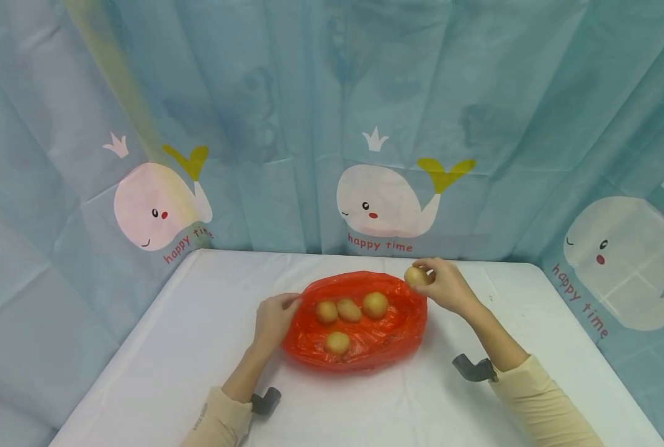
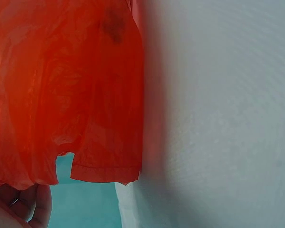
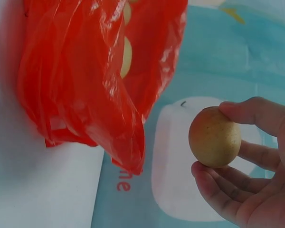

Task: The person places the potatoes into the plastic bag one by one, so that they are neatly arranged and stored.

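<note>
A red plastic bag (image 1: 360, 363) lies on the table with its mouth spread wide. Inside it rest several round, yellow-brown potatoes, among them one potato (image 1: 337, 343) near the front and a larger one (image 1: 375, 305) at the back. My left hand (image 1: 272, 323) pinches the bag's left rim; its fingers (image 2: 40, 206) show at the bag's edge in the left wrist view. Over the bag's back right rim, my right hand (image 1: 446, 287) holds another potato (image 3: 214, 137) between thumb and fingertips.
The bag sits on a white-covered table (image 1: 170, 347). Behind and beside it hangs a blue curtain (image 1: 276, 124) printed with whales. A dark wrist mount (image 1: 473, 368) sticks out by the right forearm, and another mount (image 1: 266, 401) by the left.
</note>
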The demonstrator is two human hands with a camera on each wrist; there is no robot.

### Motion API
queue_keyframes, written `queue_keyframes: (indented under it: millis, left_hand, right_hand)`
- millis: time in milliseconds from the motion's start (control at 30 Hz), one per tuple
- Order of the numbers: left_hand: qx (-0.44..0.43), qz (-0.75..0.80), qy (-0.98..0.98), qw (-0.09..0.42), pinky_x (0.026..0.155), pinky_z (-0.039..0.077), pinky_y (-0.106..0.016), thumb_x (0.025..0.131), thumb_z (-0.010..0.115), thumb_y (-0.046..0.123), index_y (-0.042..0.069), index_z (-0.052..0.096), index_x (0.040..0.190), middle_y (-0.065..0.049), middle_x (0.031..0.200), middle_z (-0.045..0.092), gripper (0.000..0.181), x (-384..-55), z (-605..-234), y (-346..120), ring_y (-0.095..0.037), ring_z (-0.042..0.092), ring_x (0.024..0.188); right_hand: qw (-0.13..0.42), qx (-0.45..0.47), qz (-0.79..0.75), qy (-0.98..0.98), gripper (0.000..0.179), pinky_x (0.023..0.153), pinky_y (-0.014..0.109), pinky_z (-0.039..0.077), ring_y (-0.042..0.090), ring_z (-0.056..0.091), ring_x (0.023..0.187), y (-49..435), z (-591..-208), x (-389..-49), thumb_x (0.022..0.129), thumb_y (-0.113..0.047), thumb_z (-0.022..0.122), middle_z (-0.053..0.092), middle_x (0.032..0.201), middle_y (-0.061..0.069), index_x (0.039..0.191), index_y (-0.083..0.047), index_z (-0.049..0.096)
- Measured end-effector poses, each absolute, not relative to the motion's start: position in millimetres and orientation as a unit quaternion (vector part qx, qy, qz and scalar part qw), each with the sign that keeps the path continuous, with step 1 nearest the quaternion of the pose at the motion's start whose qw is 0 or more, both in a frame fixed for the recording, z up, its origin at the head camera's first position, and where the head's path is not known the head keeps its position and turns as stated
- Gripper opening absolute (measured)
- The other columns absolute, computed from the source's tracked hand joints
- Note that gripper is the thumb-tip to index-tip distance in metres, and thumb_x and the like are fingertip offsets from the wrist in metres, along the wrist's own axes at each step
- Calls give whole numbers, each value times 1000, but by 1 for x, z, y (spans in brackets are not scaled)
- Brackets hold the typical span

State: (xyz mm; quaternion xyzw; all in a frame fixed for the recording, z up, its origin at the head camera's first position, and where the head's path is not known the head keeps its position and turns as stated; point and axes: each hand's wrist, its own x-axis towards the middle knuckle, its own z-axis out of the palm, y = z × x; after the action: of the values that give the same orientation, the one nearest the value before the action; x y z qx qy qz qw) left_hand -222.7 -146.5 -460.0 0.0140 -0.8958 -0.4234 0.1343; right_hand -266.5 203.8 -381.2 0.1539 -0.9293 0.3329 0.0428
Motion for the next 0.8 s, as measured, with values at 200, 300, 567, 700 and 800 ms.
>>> queue_keyframes:
  millis: [200,300,567,700,800]
  left_hand:
    - [13,-422,-896,139,95,55,-46,93,65,20,8,73,111,-10,108,75,23,-224,-461,-146,-29,68,108]
    - [11,-422,-895,143,95,55,-46,93,65,20,8,74,110,-10,107,75,22,-224,-462,-146,-29,68,107]
    - [17,-429,-893,133,94,55,-45,94,64,22,9,73,112,-9,109,74,24,-224,-462,-147,-28,68,108]
    - [20,-430,-893,130,94,55,-45,94,64,22,9,73,112,-9,110,74,24,-224,-462,-147,-28,68,108]
    - [22,-428,-894,130,94,55,-45,94,64,22,9,73,112,-9,109,74,23,-224,-463,-147,-28,68,108]
  right_hand:
    - [30,163,338,-926,41,73,35,59,27,61,89,194,-384,-264,82,-11,73,65,115,19,120,0,64]
    - [20,164,338,-926,41,74,35,59,27,60,89,190,-385,-264,82,-12,73,65,114,18,120,0,64]
    - [-6,170,338,-926,40,72,31,58,24,58,89,176,-391,-263,81,-12,73,64,111,15,120,-3,64]
    - [-12,174,334,-926,39,76,34,58,24,58,89,169,-394,-263,80,-10,74,65,107,12,119,-5,65]
    - [-15,176,331,-927,40,78,36,58,23,57,90,165,-397,-262,80,-9,75,65,106,11,119,-5,66]
